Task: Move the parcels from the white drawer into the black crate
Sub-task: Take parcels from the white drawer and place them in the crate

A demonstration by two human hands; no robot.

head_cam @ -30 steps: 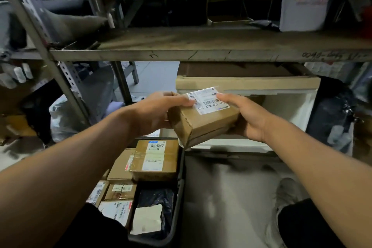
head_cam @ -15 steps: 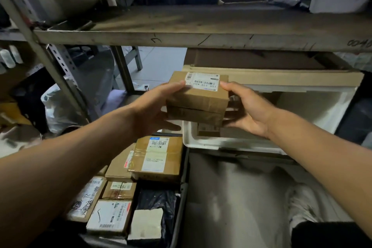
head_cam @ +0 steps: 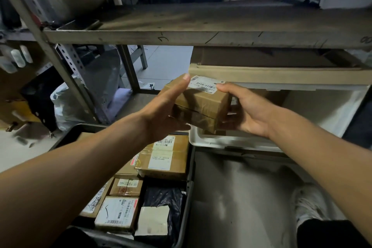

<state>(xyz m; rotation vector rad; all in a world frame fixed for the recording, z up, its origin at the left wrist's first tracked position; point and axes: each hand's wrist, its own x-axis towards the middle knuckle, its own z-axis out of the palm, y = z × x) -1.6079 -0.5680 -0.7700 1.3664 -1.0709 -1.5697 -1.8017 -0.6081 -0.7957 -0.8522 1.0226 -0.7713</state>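
Since the earlier frame the brown parcel (head_cam: 201,104) has swung round between the hands, its labelled top now tipped toward the upper right of the frame, and the view has dipped to show more of the crate below. The left hand (head_cam: 163,115) holds the parcel's left side, thumb stretched up along the top edge beside the white label (head_cam: 205,85), the other fingers curled underneath. The right hand (head_cam: 245,112) grips the right end, thumb pressed on the label's corner and the fingers wrapped behind and below the box. The parcel is in the air at the centre of the frame, above the front rim of the white drawer (head_cam: 231,141), which stands pulled out at centre right beneath a wooden shelf (head_cam: 201,32).

The black crate (head_cam: 189,187) sits at lower centre, left of the drawer. In it lie a large taped box (head_cam: 167,157) with labels near the far end, a small brown box (head_cam: 126,187), a white-labelled packet (head_cam: 117,213), a black plastic bag (head_cam: 165,197) and a pale square packet (head_cam: 154,221) on top of that bag. A white shoe (head_cam: 310,205) shows at lower right on the floor.
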